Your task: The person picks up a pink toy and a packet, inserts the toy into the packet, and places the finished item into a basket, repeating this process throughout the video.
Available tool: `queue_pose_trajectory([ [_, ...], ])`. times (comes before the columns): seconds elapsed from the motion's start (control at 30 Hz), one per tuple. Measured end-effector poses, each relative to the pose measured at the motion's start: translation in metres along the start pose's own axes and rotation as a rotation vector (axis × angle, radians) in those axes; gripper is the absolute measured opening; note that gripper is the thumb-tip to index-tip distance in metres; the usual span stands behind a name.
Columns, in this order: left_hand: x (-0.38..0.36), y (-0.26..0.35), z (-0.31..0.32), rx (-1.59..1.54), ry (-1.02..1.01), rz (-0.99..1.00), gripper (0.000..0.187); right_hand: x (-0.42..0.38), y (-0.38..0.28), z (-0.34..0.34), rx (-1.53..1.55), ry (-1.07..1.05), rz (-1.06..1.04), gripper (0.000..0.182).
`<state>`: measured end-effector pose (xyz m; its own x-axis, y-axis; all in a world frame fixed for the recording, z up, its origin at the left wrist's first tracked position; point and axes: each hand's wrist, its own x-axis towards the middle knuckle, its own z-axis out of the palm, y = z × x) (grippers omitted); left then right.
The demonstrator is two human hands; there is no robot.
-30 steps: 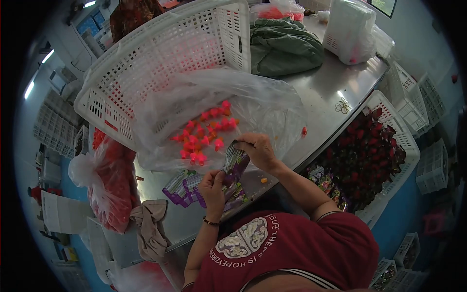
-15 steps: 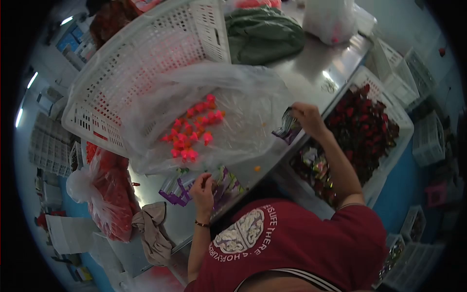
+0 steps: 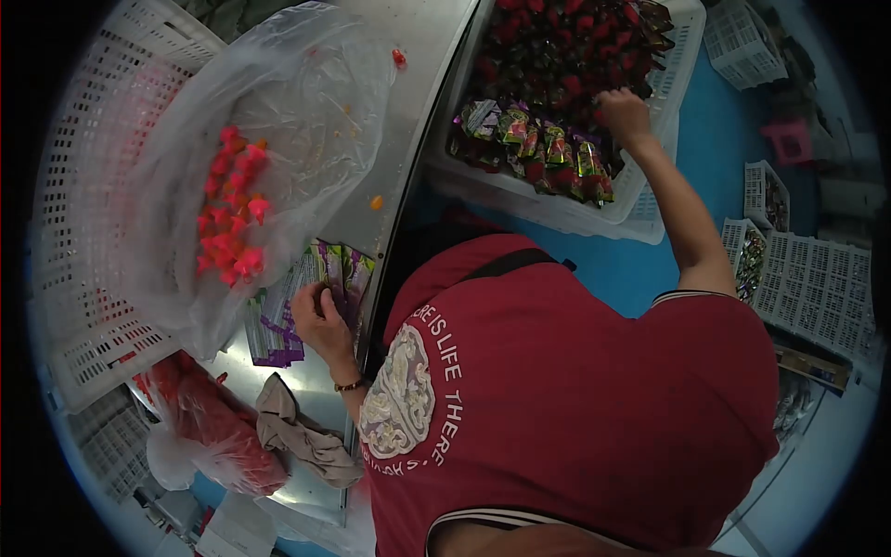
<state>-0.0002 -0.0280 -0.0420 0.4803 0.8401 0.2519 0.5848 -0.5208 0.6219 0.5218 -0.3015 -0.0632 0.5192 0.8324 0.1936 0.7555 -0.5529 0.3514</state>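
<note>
My left hand [image 3: 320,317] rests on a spread of flat purple and green packets [image 3: 348,274] at the table's edge. Its fingers are curled, and whatever lies under the fingertips is hidden. Over a white crate [image 3: 685,65] on the right, my right hand [image 3: 624,116] reaches down with bent fingers. Its fingertips touch or hover just above dark-wrapped red pieces [image 3: 548,56]; what they grip, if anything, does not show. A row of shiny green and red packets [image 3: 555,148] lies at the crate's near end, left of that hand.
Bright pink-red, duck-like pieces [image 3: 232,209] lie on a clear plastic sheet [image 3: 306,121] beside a large white basket [image 3: 79,186]. An orange piece [image 3: 376,202] sits on the metal table [image 3: 408,102]. A beige cloth [image 3: 306,436] and a bag of red things [image 3: 209,427] are at lower left.
My view has turned toward the crate. My right hand has moved from the table's edge to above the crate, and the packets it held no longer show in it. My left hand stays at the flat packets.
</note>
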Motion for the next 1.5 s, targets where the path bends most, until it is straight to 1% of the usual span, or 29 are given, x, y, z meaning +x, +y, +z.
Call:
queue_pose_trajectory([
  [0.07, 0.001, 0.003, -0.002, -0.001, 0.004, 0.003, 0.011, -0.043, -0.013, 0.026, 0.102, 0.024, -0.084, 0.005],
  [0.13, -0.001, 0.003, -0.001, 0.004, 0.014, -0.002, 0.012, -0.077, -0.03, 0.04, 0.223, -0.002, -0.089, 0.008],
  [0.2, -0.002, 0.0, 0.0, 0.015, 0.016, 0.006, 0.015, -0.093, -0.04, 0.024, 0.319, 0.009, -0.132, 0.012],
  [0.27, -0.004, 0.0, 0.001, 0.032, 0.033, -0.034, 0.017, -0.104, -0.034, 0.035, 0.36, -0.06, -0.102, 0.016],
  [0.33, -0.001, 0.012, -0.002, 0.071, 0.017, -0.083, 0.023, -0.096, -0.035, 0.013, 0.28, -0.127, -0.091, 0.021],
  [0.37, -0.001, 0.012, -0.002, 0.078, 0.069, -0.085, 0.023, -0.097, -0.031, 0.02, 0.207, -0.301, -0.065, 0.018],
  [0.4, -0.002, 0.008, 0.0, 0.116, 0.048, -0.108, 0.025, -0.097, -0.024, 0.029, 0.125, -0.466, -0.027, 0.016],
  [0.43, 0.001, 0.006, 0.002, 0.15, 0.029, -0.128, 0.027, -0.097, -0.018, 0.031, 0.146, -0.532, -0.096, 0.016],
  [0.47, 0.002, 0.007, 0.002, 0.143, 0.079, -0.116, 0.027, -0.092, -0.023, 0.021, 0.134, -0.623, -0.03, 0.016],
  [0.53, 0.004, 0.007, 0.002, 0.176, 0.027, -0.154, 0.031, -0.086, -0.02, 0.019, 0.135, -0.841, -0.108, 0.02],
  [0.57, 0.008, 0.01, 0.0, 0.169, 0.058, -0.143, 0.031, -0.078, -0.017, 0.025, 0.131, -0.808, -0.105, 0.02],
  [0.63, 0.01, 0.017, -0.005, 0.195, -0.015, -0.164, 0.033, -0.059, -0.024, 0.017, 0.019, -1.26, -0.355, 0.027],
  [0.67, 0.012, 0.018, -0.003, 0.19, 0.002, -0.159, 0.033, -0.045, -0.023, 0.011, 0.014, -1.243, -0.352, 0.027],
  [0.73, 0.014, 0.017, -0.004, 0.247, -0.049, -0.181, 0.032, 0.01, -0.075, -0.081, 0.204, -1.092, -0.248, 0.027],
  [0.8, 0.013, 0.017, -0.001, 0.293, -0.035, -0.147, 0.032, 0.047, -0.12, -0.094, 0.337, -0.731, -0.411, 0.026],
  [0.83, 0.013, 0.017, 0.0, 0.337, -0.028, -0.117, 0.032, 0.074, -0.153, -0.121, 0.282, -0.791, -0.493, 0.027],
  [0.9, 0.013, 0.018, 0.001, 0.362, -0.037, -0.093, 0.03, 0.11, -0.213, -0.164, 0.621, -0.526, -0.685, 0.027],
  [0.93, 0.013, 0.018, 0.001, 0.383, -0.054, -0.075, 0.029, 0.123, -0.241, -0.183, 0.954, -0.473, -0.732, 0.024],
  [0.97, 0.012, 0.019, 0.0, 0.39, -0.037, -0.072, 0.029, 0.138, -0.275, -0.195, 1.061, -0.38, -0.845, 0.024],
  [1.03, 0.012, 0.021, 0.0, 0.37, -0.05, -0.063, 0.025, 0.17, -0.342, -0.217, 1.07, -0.387, -0.98, 0.027],
  [1.1, 0.012, 0.022, 0.003, 0.401, -0.04, -0.07, 0.024, 0.203, -0.421, -0.205, 1.11, -0.112, -1.082, 0.029],
  [1.17, 0.015, 0.024, 0.006, 0.431, -0.044, -0.081, 0.024, 0.227, -0.488, -0.199, 1.113, 0.055, -0.976, 0.033],
  [1.2, 0.017, 0.025, 0.006, 0.46, -0.063, -0.064, 0.021, 0.232, -0.509, -0.196, 1.114, 0.063, -0.984, 0.033],
  [1.27, 0.019, 0.023, 0.009, 0.497, -0.089, -0.046, 0.018, 0.232, -0.541, -0.188, 0.945, 0.015, -0.814, 0.038],
  [1.3, 0.02, 0.017, 0.014, 0.546, -0.108, -0.039, 0.017, 0.23, -0.55, -0.179, 0.952, 0.014, -0.81, 0.038],
  [1.37, 0.022, 0.015, 0.015, 0.598, -0.135, -0.024, 0.015, 0.224, -0.564, -0.161, 0.866, 0.144, -0.853, 0.037],
  [1.4, 0.023, 0.018, 0.013, 0.604, -0.127, -0.001, 0.014, 0.221, -0.57, -0.151, 0.87, 0.144, -0.845, 0.037],
  [1.47, 0.025, 0.02, 0.014, 0.61, -0.126, 0.029, 0.013, 0.216, -0.574, -0.135, 0.885, 0.44, -0.772, 0.021],
  [1.5, 0.025, 0.02, 0.015, 0.597, -0.122, 0.005, 0.014, 0.215, -0.563, -0.141, 0.885, 0.44, -0.761, 0.021],
])
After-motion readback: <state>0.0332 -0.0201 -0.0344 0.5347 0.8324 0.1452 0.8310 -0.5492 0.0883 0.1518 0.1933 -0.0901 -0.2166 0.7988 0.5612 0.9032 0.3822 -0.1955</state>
